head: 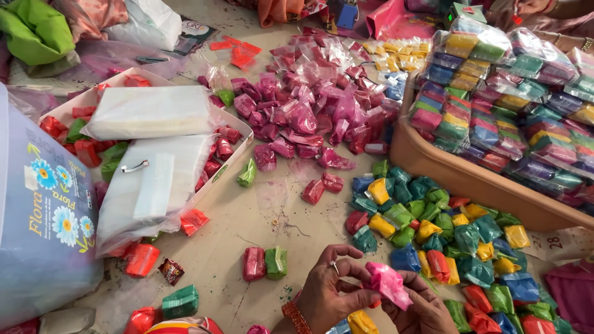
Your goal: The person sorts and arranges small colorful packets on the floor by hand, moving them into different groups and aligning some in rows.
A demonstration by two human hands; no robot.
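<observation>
Both my hands are at the bottom edge, together holding a small pink powder packet point(388, 282). My left hand point(328, 294), with a ring and an orange bangle, pinches the packet's left side. My right hand point(424, 309) grips it from below on the right. Just left of my hands, a red packet point(253, 263) and a green packet point(276, 261) lie side by side on the floor. To the right is a heap of mixed colour packets point(445, 241) in green, yellow, blue and red.
A large pile of pink packets point(309, 111) covers the middle of the floor. A brown tray point(470, 179) at right holds several bundled multicolour packs. At left, a white box point(62, 108) holds clear plastic bag stacks point(151, 111) and red packets, beside a pale blue tub point(43, 229).
</observation>
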